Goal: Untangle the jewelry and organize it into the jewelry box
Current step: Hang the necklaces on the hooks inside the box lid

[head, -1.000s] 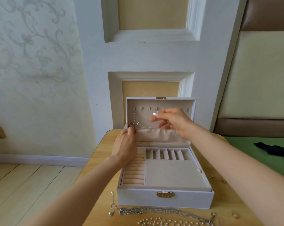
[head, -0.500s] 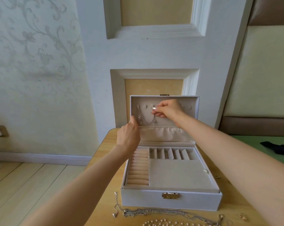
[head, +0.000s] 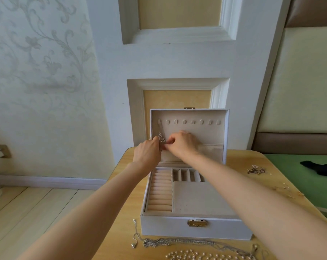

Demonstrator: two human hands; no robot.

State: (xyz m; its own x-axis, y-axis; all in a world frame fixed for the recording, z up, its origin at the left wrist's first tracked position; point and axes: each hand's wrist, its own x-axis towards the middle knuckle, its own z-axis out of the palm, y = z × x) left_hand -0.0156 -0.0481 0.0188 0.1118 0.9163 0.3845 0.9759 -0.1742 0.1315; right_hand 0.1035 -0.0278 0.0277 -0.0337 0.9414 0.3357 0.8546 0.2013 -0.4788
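Observation:
A white jewelry box [head: 166,227] stands open on the wooden table [head: 121,212], its lid upright with a row of small hooks [head: 189,121]. A thin silver necklace [head: 161,136] hangs from the leftmost hook down the lid's lining. My left hand [head: 147,152] and my right hand [head: 183,143] meet at the necklace's lower end, just above the lid's fabric pocket [head: 209,151]. Fingers of both hands pinch the silver pendant between them. The box's ring rolls [head: 160,192] and flat tray hold no jewelry.
Silver chains [head: 170,242] and a pearl strand [head: 194,256] lie on the table in front of the box. More small gold pieces [head: 255,169] lie to the right. A green surface with a dark cloth [head: 320,168] lies beyond the table's right edge.
My right hand dropped from the hooks near the lid's top down to the necklace's lower end, joining my left hand. The camera view also shifted.

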